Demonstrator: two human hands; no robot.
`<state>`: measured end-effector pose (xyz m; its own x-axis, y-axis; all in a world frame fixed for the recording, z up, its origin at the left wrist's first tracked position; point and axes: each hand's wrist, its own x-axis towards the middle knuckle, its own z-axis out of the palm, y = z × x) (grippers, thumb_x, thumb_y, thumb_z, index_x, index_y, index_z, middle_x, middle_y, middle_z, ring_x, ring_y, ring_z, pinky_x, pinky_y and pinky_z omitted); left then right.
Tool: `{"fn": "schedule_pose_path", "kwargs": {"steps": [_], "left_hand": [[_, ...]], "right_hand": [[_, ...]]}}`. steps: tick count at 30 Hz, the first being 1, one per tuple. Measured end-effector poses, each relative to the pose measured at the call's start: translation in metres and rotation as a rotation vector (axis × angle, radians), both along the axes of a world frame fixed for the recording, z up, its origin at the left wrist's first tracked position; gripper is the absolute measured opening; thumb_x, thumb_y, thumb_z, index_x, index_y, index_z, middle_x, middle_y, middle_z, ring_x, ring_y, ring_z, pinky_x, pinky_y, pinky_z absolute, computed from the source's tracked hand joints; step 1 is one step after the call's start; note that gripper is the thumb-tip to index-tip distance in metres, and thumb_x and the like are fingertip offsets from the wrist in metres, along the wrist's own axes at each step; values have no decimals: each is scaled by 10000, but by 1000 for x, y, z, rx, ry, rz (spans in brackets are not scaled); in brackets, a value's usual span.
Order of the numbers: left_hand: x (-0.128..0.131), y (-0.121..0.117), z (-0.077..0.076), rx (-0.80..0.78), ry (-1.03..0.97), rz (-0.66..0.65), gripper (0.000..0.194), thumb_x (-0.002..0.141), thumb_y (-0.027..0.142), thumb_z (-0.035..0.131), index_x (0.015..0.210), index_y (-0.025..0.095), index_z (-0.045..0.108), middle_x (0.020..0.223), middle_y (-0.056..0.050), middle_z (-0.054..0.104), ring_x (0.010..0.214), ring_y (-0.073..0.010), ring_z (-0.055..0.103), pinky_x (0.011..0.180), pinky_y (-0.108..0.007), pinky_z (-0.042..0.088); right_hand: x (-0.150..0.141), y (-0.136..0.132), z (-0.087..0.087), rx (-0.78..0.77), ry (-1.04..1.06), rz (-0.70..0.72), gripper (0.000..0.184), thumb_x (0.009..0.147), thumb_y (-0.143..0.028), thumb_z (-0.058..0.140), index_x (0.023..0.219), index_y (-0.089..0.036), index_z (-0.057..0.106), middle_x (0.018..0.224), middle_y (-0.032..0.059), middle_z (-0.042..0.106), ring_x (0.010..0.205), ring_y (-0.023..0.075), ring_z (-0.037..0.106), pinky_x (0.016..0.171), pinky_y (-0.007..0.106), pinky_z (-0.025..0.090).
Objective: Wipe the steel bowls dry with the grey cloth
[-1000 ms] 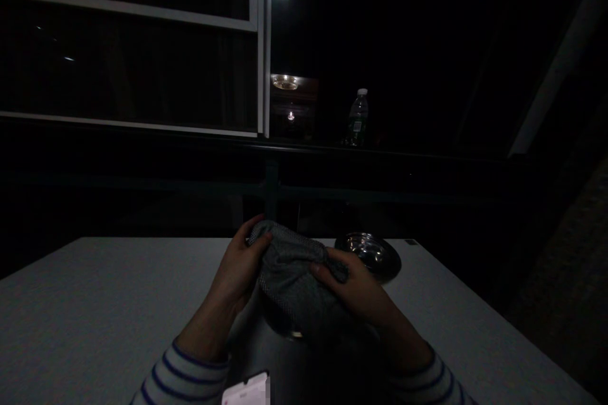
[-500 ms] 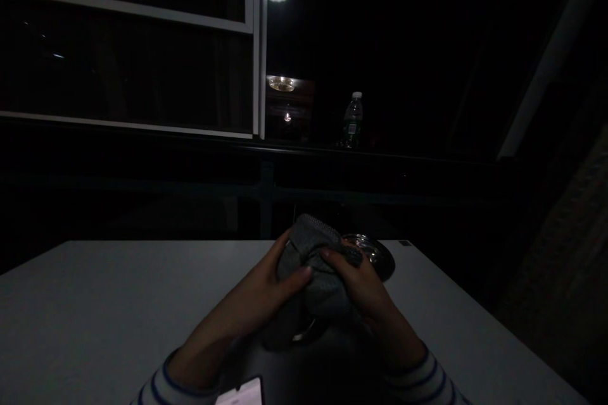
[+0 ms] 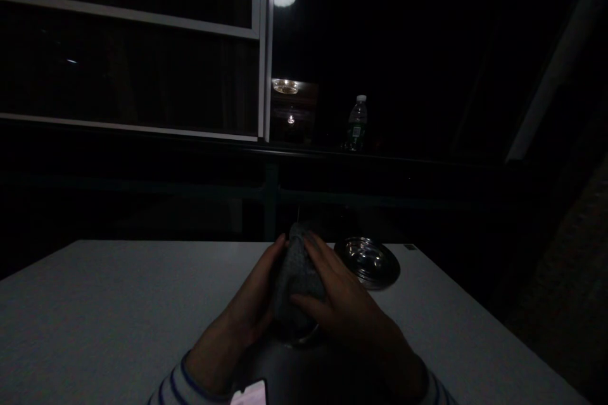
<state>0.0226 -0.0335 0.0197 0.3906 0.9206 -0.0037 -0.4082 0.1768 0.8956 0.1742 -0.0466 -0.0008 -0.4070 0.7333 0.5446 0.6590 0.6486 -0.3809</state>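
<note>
A grey cloth (image 3: 295,288) is bunched into an upright shape in front of me, close above the white table. My left hand (image 3: 249,304) cups its left side, the fingers pointing up along it. Along the right side lies my right hand (image 3: 339,294), its thumb pressed across the near face of the cloth. Below the cloth a curved shiny edge shows; what it belongs to is too dark to make out. A shiny metal dish (image 3: 370,262) stands on the table beyond my right hand, apart from it.
A phone with a lit screen (image 3: 251,394) is at the bottom, below my hands. The white table (image 3: 118,316) spreads to both sides. Behind it, a clear plastic bottle (image 3: 357,126) stands on a dark ledge by a white-framed window (image 3: 264,44). The room is very dark.
My right hand has shifted its hold from pinching a fold to lying along the cloth's side. The cloth is now narrower and more upright, and the metal dish shows more fully.
</note>
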Motion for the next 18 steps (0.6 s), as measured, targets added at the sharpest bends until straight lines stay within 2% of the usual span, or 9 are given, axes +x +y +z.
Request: {"fn": "schedule_pose_path", "kwargs": {"steps": [2,4,7,10,12,16,18], "left_hand": [[-8,0,3,126,142,6,454,744,488,547,1024,143,640,922,-90,692,907,-235,620,797,-332,472],[-17,2,5,291,336,68,492,679,394,660,1106,158,592,961,-76,680,887,-215,620,766,-309,480],[-20,8,3,420,438,183,621,644,307,699,1214,176,491,1005,-67,662,903,-200,612,734,-288,489],[-13,12,-3,470,437,189,431,675,230,640,1092,148,568,966,-63,671,886,-188,616,769,-286,480],[-10,12,-4,501,463,179,357,677,206,617,1028,144,599,910,-54,681,860,-184,620,767,-285,475],[-23,11,2,477,515,207,411,663,304,652,1040,150,598,851,-49,675,786,-184,619,699,-286,475],[-37,14,-1,434,548,327,372,683,361,629,988,148,615,818,-51,667,700,-168,612,650,-282,469]], "right_hand": [[2,3,1,5,109,11,611,807,-203,498,1374,-233,274,1414,41,328,1293,161,305,1072,335,280],[5,4,3,8,231,-9,534,808,-145,457,1323,-247,361,1337,33,438,1225,147,405,1043,319,326],[7,1,6,-27,301,12,517,788,-140,485,1287,-253,411,1296,39,479,1188,171,447,1018,347,354],[2,-1,3,-129,308,117,567,769,-147,529,1307,-264,390,1319,37,459,1197,178,438,1023,350,341],[-1,0,0,-203,380,147,530,790,-180,528,1297,-270,405,1311,33,470,1193,172,444,1024,343,336],[5,2,-2,-312,560,103,407,807,-236,525,1213,-260,499,1232,25,543,1135,166,496,990,336,368],[13,1,-1,-350,632,47,403,785,-250,556,1186,-245,520,1200,30,566,1101,171,522,969,336,386]]}}
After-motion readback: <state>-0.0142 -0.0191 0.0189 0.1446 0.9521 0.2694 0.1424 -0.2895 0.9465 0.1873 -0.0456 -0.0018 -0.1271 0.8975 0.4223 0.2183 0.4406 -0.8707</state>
